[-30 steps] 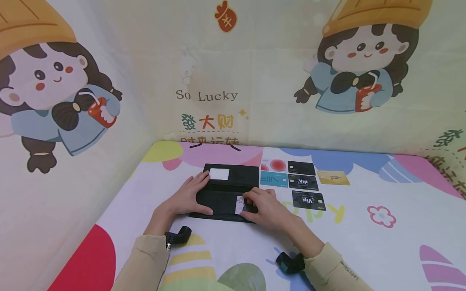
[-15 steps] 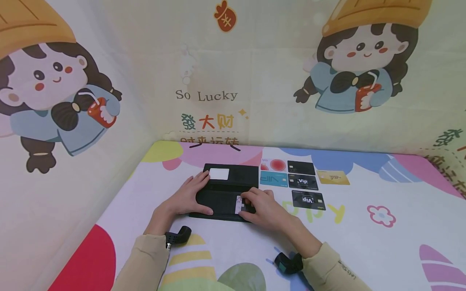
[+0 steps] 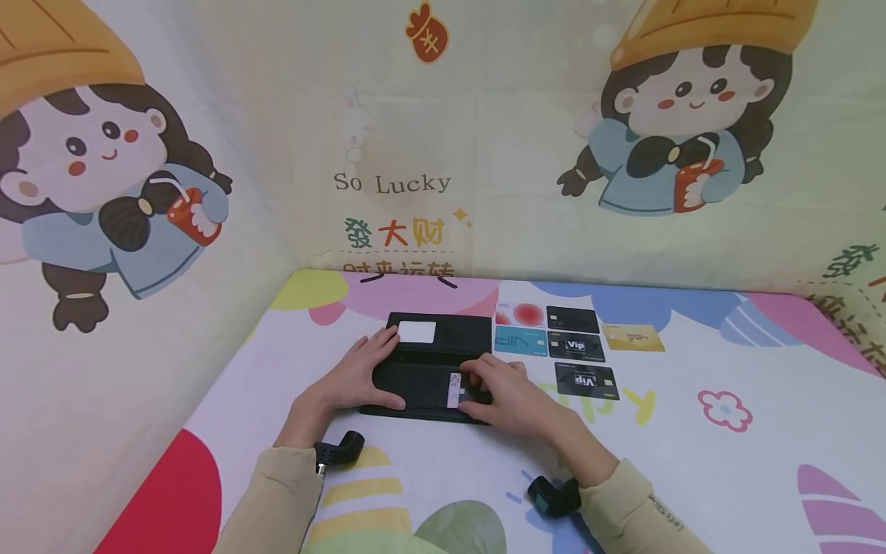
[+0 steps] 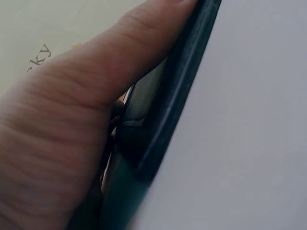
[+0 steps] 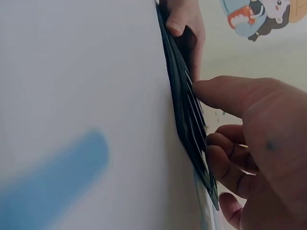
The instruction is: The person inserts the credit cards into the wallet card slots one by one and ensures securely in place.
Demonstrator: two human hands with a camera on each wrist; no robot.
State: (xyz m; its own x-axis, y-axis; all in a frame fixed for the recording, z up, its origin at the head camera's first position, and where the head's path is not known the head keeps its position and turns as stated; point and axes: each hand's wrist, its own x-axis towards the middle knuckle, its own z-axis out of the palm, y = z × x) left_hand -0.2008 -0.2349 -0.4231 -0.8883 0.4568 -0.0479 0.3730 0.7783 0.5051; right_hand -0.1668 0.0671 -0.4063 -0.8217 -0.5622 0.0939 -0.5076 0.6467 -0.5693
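Observation:
An open black wallet [image 3: 415, 388] lies flat on the table, folded out into a far and a near half. My left hand [image 3: 356, 373] rests spread on its left side, fingers on the far half and thumb on the near half. At the right of the near half, my right hand [image 3: 508, 392] holds a card [image 3: 454, 390] by its edges, thumb on the near edge and fingertips on the far one. The card shows a pale patterned strip and partly overlaps the wallet's pockets. In the right wrist view, stacked card edges [image 5: 195, 112] show along the wallet beside my thumb.
Right of the wallet lie several cards: a red and white one [image 3: 519, 314], a teal one [image 3: 521, 341], black ones [image 3: 585, 381] and a gold one [image 3: 633, 338]. A white panel [image 3: 418, 332] shows on the wallet's far half. A printed cloth covers the table [image 3: 692, 477].
My right hand has shifted slightly left and then back right at the card. The left hand and the wallet have stayed in place.

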